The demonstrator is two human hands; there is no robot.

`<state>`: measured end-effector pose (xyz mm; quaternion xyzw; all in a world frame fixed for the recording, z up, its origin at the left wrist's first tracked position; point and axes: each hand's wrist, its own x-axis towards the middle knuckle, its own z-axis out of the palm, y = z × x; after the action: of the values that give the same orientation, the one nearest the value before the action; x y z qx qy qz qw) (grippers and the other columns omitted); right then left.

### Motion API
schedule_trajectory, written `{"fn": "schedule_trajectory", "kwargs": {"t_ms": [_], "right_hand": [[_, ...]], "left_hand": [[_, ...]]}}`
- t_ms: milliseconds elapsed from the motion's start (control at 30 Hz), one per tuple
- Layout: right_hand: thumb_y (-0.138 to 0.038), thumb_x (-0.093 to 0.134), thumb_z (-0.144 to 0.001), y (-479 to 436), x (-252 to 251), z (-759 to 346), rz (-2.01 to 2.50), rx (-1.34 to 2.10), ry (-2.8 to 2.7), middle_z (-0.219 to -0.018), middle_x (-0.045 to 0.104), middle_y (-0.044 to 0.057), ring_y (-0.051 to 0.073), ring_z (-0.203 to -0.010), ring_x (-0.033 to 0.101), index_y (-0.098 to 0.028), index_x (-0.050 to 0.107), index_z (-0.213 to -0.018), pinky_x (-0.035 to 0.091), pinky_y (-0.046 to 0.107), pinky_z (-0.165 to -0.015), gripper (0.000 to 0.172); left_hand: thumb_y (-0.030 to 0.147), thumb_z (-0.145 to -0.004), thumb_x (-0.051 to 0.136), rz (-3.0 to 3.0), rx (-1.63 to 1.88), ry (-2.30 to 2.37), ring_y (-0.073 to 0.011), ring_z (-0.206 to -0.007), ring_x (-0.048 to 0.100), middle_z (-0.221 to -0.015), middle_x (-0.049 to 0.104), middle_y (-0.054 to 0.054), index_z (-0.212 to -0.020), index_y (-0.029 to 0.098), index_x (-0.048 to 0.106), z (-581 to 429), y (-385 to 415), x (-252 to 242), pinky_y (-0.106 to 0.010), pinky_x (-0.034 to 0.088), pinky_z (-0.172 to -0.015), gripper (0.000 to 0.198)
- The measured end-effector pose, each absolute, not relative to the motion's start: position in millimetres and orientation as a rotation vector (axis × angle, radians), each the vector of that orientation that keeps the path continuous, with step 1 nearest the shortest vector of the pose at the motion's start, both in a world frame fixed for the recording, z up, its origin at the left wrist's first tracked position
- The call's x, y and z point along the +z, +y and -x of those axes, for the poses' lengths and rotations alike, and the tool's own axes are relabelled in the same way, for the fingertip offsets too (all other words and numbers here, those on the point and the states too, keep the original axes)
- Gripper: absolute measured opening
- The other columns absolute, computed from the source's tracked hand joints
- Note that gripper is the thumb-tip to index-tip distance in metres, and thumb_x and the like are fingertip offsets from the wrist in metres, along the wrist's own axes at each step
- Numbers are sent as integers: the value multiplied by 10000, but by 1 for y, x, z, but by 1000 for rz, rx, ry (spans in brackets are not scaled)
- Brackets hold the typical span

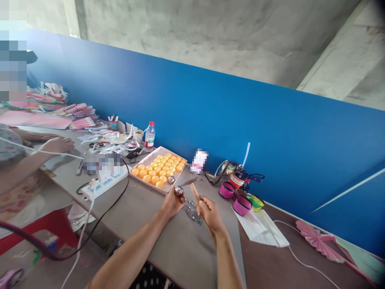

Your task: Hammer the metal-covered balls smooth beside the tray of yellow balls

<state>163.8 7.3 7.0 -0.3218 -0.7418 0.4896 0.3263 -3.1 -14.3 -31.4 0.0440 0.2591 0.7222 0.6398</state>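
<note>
My left hand (174,203) grips a shiny silver ball (179,191) between its fingers, just off the front corner of a shallow tray. My right hand (209,212) is closed round the wooden handle of a small hammer (195,192). Its narrow dark head points left, a little above the silver ball. Under and between my hands lies a loose heap of small shiny metal pieces (194,212), too small to name. Orange balls (157,170) fill much of the tray (141,184), and a second silver ball (171,180) sits at its near edge.
Left of the tray are a white power strip (105,184), cables and a bottle (149,136). Rolls of magenta strap (242,205) and white sheets (264,228) lie right. A blue partition (210,112) stands behind. Another person's hands (57,145) rest at far left.
</note>
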Motion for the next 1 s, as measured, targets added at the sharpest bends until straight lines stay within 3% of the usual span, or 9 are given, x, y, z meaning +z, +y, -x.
{"fn": "schedule_trajectory", "kwargs": {"t_ms": [233, 433, 1000], "right_hand": [[-398, 410, -797, 6, 8, -159, 942, 1275, -1982, -447, 460, -51, 91, -413, 374, -159, 553, -770, 294, 213, -443, 280], [-389, 385, -819, 8, 8, -161, 906, 1254, -1870, -486, 474, -50, 96, -450, 406, -155, 553, -882, 319, 211, -475, 295], [-371, 428, -789, 5, 8, -160, 940, 1233, -1928, -460, 466, -51, 89, -421, 381, -148, 598, -868, 296, 204, -441, 291]], "left_hand": [[495, -859, 358, -117, 1599, 591, -82, -409, 415, -567, 519, -13, -724, 165, 482, 6, -16, -29, -207, 330, -439, 378], [470, -862, 376, -128, 1575, 594, -81, -413, 430, -568, 518, -6, -786, 159, 518, 5, -18, -25, -199, 338, -442, 351], [394, -848, 448, -109, 1624, 608, -90, -457, 467, -567, 515, -5, -803, 157, 534, 3, -15, -29, -198, 351, -461, 256]]}}
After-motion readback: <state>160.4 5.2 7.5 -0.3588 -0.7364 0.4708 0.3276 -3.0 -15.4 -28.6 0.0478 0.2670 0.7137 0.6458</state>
